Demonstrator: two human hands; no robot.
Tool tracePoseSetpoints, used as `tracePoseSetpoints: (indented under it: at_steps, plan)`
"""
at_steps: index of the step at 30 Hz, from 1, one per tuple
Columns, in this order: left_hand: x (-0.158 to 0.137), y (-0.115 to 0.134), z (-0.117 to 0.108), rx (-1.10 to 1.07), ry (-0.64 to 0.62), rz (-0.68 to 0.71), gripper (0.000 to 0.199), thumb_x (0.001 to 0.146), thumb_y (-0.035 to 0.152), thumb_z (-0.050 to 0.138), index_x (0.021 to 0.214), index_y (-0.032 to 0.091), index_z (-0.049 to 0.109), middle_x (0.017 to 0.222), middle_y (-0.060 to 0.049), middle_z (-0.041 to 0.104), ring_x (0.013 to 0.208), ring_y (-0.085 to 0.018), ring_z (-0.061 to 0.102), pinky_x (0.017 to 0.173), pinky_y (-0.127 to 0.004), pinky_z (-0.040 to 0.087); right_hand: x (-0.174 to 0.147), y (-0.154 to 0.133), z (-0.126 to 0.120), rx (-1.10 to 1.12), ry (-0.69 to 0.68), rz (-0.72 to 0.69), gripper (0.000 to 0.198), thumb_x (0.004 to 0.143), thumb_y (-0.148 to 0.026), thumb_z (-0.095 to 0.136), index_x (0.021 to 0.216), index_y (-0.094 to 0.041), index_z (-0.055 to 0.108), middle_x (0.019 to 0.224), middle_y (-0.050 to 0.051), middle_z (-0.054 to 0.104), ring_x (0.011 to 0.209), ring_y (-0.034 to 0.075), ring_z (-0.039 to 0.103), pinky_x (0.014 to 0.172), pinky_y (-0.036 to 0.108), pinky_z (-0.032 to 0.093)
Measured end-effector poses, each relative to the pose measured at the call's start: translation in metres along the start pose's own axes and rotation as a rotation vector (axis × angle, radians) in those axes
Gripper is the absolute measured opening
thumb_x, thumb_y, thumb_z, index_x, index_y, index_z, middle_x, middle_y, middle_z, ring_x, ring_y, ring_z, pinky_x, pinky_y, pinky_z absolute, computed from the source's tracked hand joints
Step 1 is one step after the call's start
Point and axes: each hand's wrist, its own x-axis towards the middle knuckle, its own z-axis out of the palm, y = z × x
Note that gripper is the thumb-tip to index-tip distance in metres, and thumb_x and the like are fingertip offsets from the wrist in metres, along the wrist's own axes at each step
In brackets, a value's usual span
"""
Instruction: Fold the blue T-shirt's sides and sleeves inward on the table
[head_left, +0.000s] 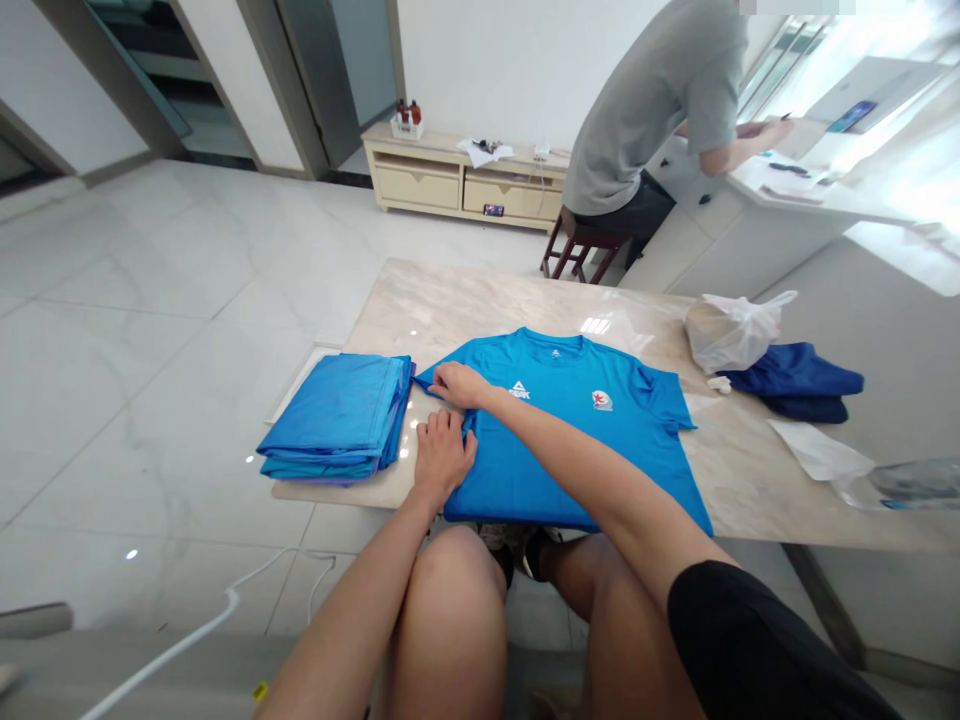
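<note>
A blue short-sleeved T-shirt [559, 450] lies spread front up on the marble-topped table, its collar pointing away from me. White lettering and a round red-star badge mark its chest. My right hand [459, 384] crosses over the shirt, its fingers closed on the hem of the left-side sleeve. Just nearer to me, my left hand [445, 452] rests palm down at the shirt's left edge with its fingers apart. Left of both hands sits a stack of folded blue garments [337, 410], with some purple showing in it.
On the table's [427, 290] right are a white plastic bag [735, 330], dark blue folded cloth [799, 380], white paper [817, 450] and a clear plastic bottle [911, 483]. Beyond it, a person in grey [660, 110] sits on a stool [581, 240] beside a low cabinet [416, 188].
</note>
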Motion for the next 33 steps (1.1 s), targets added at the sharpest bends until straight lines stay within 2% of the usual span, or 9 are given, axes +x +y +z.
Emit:
tracePoseSetpoints:
  at_steps: [4, 9, 12, 15, 18, 21, 25, 29, 33]
  plan:
    - [-0.001, 0.0, 0.0, 0.014, 0.004, 0.007, 0.027, 0.107, 0.035, 0.051, 0.122, 0.019, 0.068, 0.121, -0.018, 0.069, 0.118, -0.038, 0.059, 0.1, -0.052, 0.044, -0.011, 0.004, -0.013, 0.137, 0.206, 0.037, 0.021, 0.115, -0.038, 0.058, 0.117, -0.02, 0.07, 0.11, 0.009, 0.082, 0.101, 0.022, 0.075, 0.083, 0.027, 0.047]
    - [-0.001, 0.001, -0.002, 0.018, -0.008, 0.006, 0.024, 0.108, 0.035, 0.051, 0.118, 0.02, 0.067, 0.12, -0.018, 0.068, 0.117, -0.037, 0.059, 0.1, -0.052, 0.044, -0.062, 0.043, -0.018, 0.346, 0.507, 0.344, 0.027, 0.116, -0.042, 0.05, 0.12, -0.02, 0.066, 0.086, 0.006, 0.08, 0.085, 0.025, 0.076, 0.08, 0.029, 0.051]
    - [-0.001, 0.001, -0.002, 0.012, -0.004, 0.006, 0.022, 0.108, 0.034, 0.051, 0.117, 0.02, 0.066, 0.118, -0.016, 0.068, 0.117, -0.037, 0.059, 0.099, -0.052, 0.044, -0.098, 0.071, -0.007, 0.54, 0.432, 0.571, 0.043, 0.117, -0.054, 0.042, 0.119, -0.019, 0.067, 0.078, 0.007, 0.077, 0.071, 0.025, 0.076, 0.07, 0.031, 0.055]
    - [-0.001, 0.002, -0.001, 0.005, 0.007, 0.005, 0.02, 0.107, 0.034, 0.052, 0.116, 0.021, 0.066, 0.118, -0.016, 0.069, 0.117, -0.037, 0.06, 0.099, -0.052, 0.044, -0.11, 0.084, 0.004, 0.697, 0.314, 0.673, 0.055, 0.111, -0.068, 0.047, 0.119, -0.018, 0.069, 0.076, 0.007, 0.077, 0.064, 0.025, 0.076, 0.061, 0.031, 0.056]
    - [-0.001, 0.002, -0.002, 0.001, 0.007, 0.008, 0.02, 0.107, 0.034, 0.053, 0.116, 0.021, 0.065, 0.118, -0.016, 0.069, 0.117, -0.037, 0.06, 0.099, -0.051, 0.043, -0.099, 0.08, 0.004, 0.532, 0.32, 0.679, 0.033, 0.1, -0.054, 0.073, 0.105, -0.021, 0.074, 0.089, 0.009, 0.082, 0.085, 0.027, 0.08, 0.071, 0.03, 0.057]
    - [-0.001, 0.002, -0.003, 0.005, 0.004, 0.003, 0.02, 0.107, 0.034, 0.052, 0.115, 0.021, 0.066, 0.117, -0.016, 0.068, 0.115, -0.036, 0.06, 0.098, -0.051, 0.044, -0.089, 0.073, 0.0, 0.399, 0.41, 0.646, 0.018, 0.099, -0.039, 0.07, 0.093, -0.023, 0.073, 0.105, 0.01, 0.085, 0.105, 0.028, 0.078, 0.084, 0.031, 0.057]
    - [-0.001, 0.002, -0.003, 0.005, 0.0, 0.004, 0.021, 0.107, 0.034, 0.051, 0.115, 0.022, 0.066, 0.118, -0.016, 0.068, 0.116, -0.037, 0.06, 0.099, -0.052, 0.044, -0.111, 0.078, 0.007, 0.422, 0.592, 0.691, 0.02, 0.103, -0.036, 0.057, 0.111, -0.023, 0.07, 0.107, 0.013, 0.083, 0.098, 0.028, 0.077, 0.082, 0.033, 0.056]
    - [-0.001, 0.002, -0.002, 0.022, -0.003, 0.003, 0.023, 0.107, 0.035, 0.05, 0.117, 0.02, 0.066, 0.12, -0.018, 0.069, 0.118, -0.038, 0.06, 0.1, -0.053, 0.044, -0.135, 0.096, 0.017, 0.386, 0.53, 0.745, 0.029, 0.102, -0.039, 0.06, 0.124, -0.022, 0.066, 0.101, 0.01, 0.081, 0.096, 0.03, 0.076, 0.082, 0.035, 0.053]
    - [-0.001, 0.001, -0.001, 0.024, 0.001, 0.008, 0.023, 0.107, 0.035, 0.051, 0.117, 0.02, 0.065, 0.119, -0.017, 0.068, 0.117, -0.038, 0.06, 0.1, -0.053, 0.044, -0.107, 0.108, 0.006, 0.27, 0.535, 0.54, 0.03, 0.106, -0.037, 0.053, 0.127, -0.02, 0.067, 0.116, 0.013, 0.077, 0.112, 0.029, 0.07, 0.097, 0.037, 0.051]
